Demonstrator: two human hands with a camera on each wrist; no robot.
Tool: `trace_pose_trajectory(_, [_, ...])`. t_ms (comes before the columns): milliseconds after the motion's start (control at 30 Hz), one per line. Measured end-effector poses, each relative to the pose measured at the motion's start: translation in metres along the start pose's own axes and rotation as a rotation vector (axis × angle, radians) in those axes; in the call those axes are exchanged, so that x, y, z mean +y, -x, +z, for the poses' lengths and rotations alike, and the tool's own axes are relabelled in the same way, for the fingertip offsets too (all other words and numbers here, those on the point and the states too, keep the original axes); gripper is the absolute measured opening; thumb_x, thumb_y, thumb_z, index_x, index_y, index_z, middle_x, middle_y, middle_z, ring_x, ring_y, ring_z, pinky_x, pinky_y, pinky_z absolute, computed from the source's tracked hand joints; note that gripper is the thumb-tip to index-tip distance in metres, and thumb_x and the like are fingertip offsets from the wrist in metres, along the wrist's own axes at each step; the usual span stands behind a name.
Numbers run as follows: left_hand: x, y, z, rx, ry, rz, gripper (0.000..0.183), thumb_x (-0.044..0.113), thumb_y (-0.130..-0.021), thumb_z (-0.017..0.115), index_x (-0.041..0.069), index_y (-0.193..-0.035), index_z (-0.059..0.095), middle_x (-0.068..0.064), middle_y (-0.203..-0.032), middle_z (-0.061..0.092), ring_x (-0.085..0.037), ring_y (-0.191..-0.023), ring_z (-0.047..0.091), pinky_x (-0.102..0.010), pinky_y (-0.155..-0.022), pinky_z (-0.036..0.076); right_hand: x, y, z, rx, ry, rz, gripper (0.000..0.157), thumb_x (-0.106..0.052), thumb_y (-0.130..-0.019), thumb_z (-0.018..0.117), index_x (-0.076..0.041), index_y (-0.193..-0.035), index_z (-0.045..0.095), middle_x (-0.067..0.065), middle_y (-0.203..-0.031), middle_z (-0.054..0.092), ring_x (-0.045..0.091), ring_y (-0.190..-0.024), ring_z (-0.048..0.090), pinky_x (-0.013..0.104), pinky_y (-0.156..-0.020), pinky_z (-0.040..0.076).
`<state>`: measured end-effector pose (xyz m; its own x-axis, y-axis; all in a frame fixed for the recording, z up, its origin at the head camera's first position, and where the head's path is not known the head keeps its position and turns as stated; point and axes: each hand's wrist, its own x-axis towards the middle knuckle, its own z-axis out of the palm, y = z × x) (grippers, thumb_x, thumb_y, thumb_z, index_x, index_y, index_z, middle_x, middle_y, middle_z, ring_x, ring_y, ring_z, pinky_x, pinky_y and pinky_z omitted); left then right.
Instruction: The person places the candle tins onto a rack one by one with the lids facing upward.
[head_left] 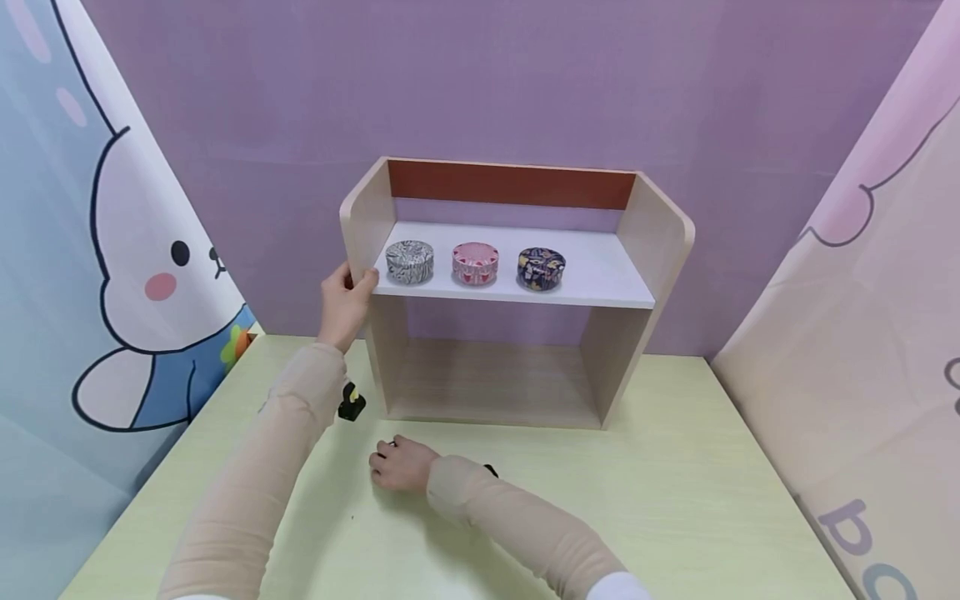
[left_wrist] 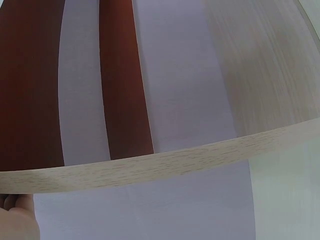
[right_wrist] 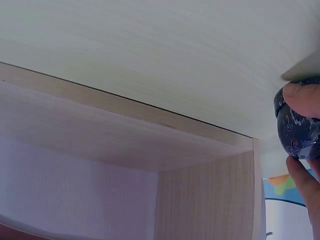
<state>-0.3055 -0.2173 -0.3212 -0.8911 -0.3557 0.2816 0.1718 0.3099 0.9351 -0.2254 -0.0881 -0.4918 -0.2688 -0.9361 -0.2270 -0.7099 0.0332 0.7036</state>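
My left hand [head_left: 347, 307] grips the front edge of the left side panel [head_left: 367, 218] of a small wooden shelf unit, thumb on the inner side. In the left wrist view, part of that hand [left_wrist: 19, 222] shows at the panel's edge. Low in front of the unit, my right hand [head_left: 405, 464] holds a dark patterned round tin [right_wrist: 297, 127] between thumb and fingers; the head view mostly hides it. On the white upper board [head_left: 592, 250] stand a black-and-white tin [head_left: 409, 262], a pink tin [head_left: 475, 264] and a dark blue patterned tin [head_left: 541, 269] in a row.
The unit's lower compartment [head_left: 495, 379] has a wooden floor, and a red-brown strip [head_left: 510, 183] spans the top back. Beneath is a pale green table [head_left: 697, 500]. A purple cloth [head_left: 510, 75] hangs behind, with printed curtains [head_left: 150, 250] at both sides.
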Motion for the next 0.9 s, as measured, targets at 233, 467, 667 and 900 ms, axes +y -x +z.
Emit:
trace_pose_trajectory(233, [-0.001,-0.0004,-0.0007,0.008,-0.008,-0.013,0.043,0.032,-0.091,0.051,0.007,-0.125,0.053,-0.014,-0.114,0.057,-0.016,-0.095,0.05,-0.026,-0.082,0.042,0.0011,0.0007,-0.0041,-0.054,0.01,-0.019,0.03,-0.027,-0.095,0.048,-0.036,-0.123,0.048,-0.015,-0.128,0.044,0.006,-0.114,0.043,0.021,-0.089,0.043])
trace_pose_trajectory(467, [-0.0018,-0.0008,-0.0004,0.006,-0.004,-0.013,0.041,0.031,-0.091,0.051,0.007,-0.124,0.054,-0.014,-0.114,0.058,-0.016,-0.094,0.051,-0.026,-0.081,0.042,0.0019,0.0014,-0.0033,-0.064,0.011,-0.025,0.03,-0.027,-0.095,0.047,-0.035,-0.124,0.048,-0.014,-0.128,0.043,0.007,-0.115,0.043,0.022,-0.089,0.043])
trace_pose_trajectory(667, [-0.0014,-0.0027,0.001,-0.001,0.004,-0.005,0.041,0.03,-0.091,0.051,0.006,-0.124,0.054,-0.015,-0.114,0.057,-0.017,-0.095,0.051,-0.027,-0.082,0.042,0.0032,0.0035,-0.0016,-0.058,-0.008,-0.029,0.028,-0.027,-0.095,0.047,-0.035,-0.122,0.05,-0.014,-0.127,0.045,0.007,-0.113,0.044,0.022,-0.088,0.044])
trace_pose_trajectory(900, [-0.0012,-0.0028,0.0007,0.004,-0.001,-0.007,0.04,0.031,-0.09,0.051,0.006,-0.122,0.055,-0.014,-0.11,0.058,-0.015,-0.091,0.05,-0.024,-0.077,0.041,0.0075,0.0066,0.0007,-0.04,-0.051,-0.012,0.026,-0.024,-0.096,0.047,-0.033,-0.119,0.054,-0.011,-0.122,0.048,0.009,-0.109,0.046,0.023,-0.086,0.045])
